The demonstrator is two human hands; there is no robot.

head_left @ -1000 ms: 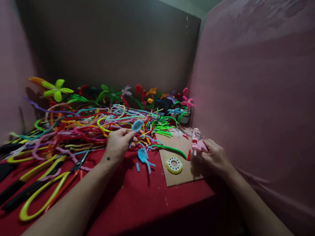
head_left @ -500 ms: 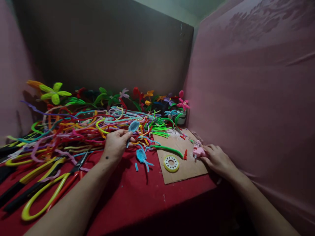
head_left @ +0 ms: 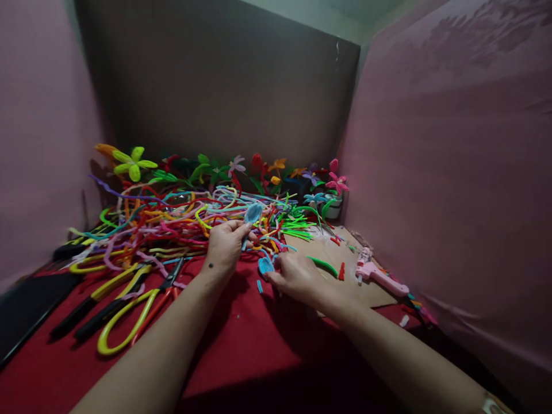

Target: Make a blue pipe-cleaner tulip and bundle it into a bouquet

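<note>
Our left hand [head_left: 225,246] pinches a blue petal [head_left: 253,213]; our right hand [head_left: 297,277], fingers curled, is at a second petal [head_left: 265,266] on the near tabletop [head_left: 228,336], its hold unclear. We seem to be gathering petals; lifting calls for a light pinch.

A small craft workspace, backed by a dark panel [head_left: 215,86], with pink cloth [head_left: 452,172] along the right side. On a table spread with red cloth [head_left: 241,328], a tangle of many-coloured pipe cleaners [head_left: 146,227] lies near pliers [head_left: 115,283] and scissors [head_left: 170,279]. A glue gun [head_left: 382,277] lies partly over cardboard [head_left: 353,293], close to small scraps [head_left: 341,271]. Fuzzy blue petals [head_left: 253,213] and a back row of bright flowers [head_left: 134,163] mark the handicraft. Whether this is a home or a shop cannot be told.
</note>
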